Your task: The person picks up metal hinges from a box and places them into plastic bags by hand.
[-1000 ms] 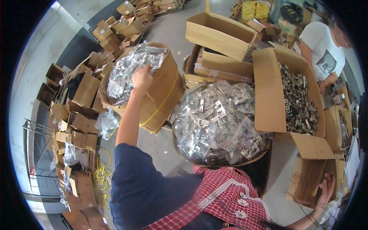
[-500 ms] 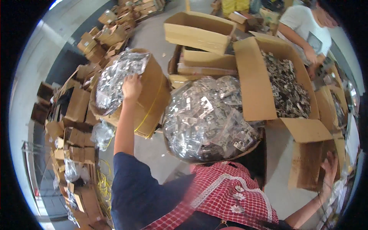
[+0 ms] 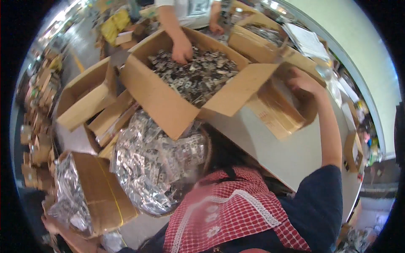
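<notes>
a yellow-strapped carton of plastic bags stands at left, left hand beside it; a smaller open cardboard box lies at right, right hand at its mouth; i cannot tell either grip's state.

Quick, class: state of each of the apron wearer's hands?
Left hand: beside bagged parts; grip cannot be told.
Right hand: at cardboard box; grip cannot be told.

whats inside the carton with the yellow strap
Shiny, crumpled plastic bags fill the mouth of the carton, their contents too blurred to make out. The left hand is beside them. Whatever lies deeper is covered by the bags and walls.
</notes>
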Demonstrator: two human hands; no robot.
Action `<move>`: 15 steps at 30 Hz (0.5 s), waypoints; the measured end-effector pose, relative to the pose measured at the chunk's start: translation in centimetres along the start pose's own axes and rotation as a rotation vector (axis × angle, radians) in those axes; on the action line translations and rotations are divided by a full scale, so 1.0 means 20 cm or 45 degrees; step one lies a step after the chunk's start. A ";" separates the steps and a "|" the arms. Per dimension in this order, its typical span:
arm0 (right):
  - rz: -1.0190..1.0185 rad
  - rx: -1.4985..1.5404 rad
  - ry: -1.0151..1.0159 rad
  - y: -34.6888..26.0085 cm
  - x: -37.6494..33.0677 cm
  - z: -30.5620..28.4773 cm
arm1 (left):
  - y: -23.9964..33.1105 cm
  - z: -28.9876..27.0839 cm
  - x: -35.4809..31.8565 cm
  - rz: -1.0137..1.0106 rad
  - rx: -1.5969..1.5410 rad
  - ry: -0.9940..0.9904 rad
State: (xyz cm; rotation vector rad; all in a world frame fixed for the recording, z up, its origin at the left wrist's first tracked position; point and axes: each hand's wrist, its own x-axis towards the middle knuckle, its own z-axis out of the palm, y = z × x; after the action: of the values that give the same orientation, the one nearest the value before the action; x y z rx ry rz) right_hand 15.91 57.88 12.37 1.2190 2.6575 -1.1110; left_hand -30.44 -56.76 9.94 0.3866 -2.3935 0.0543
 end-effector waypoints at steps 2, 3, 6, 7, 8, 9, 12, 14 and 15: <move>-0.012 -0.596 -0.106 0.12 0.13 -0.05 | 0.00 0.02 -0.02 -0.042 0.039 -0.048; 0.067 -0.706 -0.156 0.27 0.26 -0.05 | 0.02 0.03 -0.02 -0.048 0.040 -0.070; 0.235 -0.816 -0.346 0.14 0.30 0.15 | -0.04 0.01 -0.07 -0.065 0.073 -0.111; 0.342 -0.824 -0.455 0.05 0.24 0.21 | -0.04 0.02 -0.08 -0.054 0.060 -0.120; 0.345 -0.802 -0.442 0.14 0.25 0.27 | -0.02 0.02 -0.08 -0.040 0.033 -0.124; 0.461 -0.538 -0.177 0.28 0.31 0.39 | 0.00 0.02 -0.09 -0.018 -0.002 -0.116; 0.433 -0.269 0.134 0.59 0.50 0.56 | 0.12 0.02 -0.11 0.046 -0.189 -0.128; 0.167 -0.350 0.208 0.73 0.59 0.55 | 0.29 0.09 -0.18 0.067 -0.437 -0.237; 0.028 -0.393 0.242 0.79 0.63 0.52 | 0.36 0.13 -0.22 0.072 -0.591 -0.299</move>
State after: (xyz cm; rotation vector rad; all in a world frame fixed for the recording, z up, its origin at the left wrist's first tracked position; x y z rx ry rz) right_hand 14.86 66.79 -8.46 1.3440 2.8029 -0.5750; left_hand -31.01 -49.00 5.60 0.1089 -2.5462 -0.5387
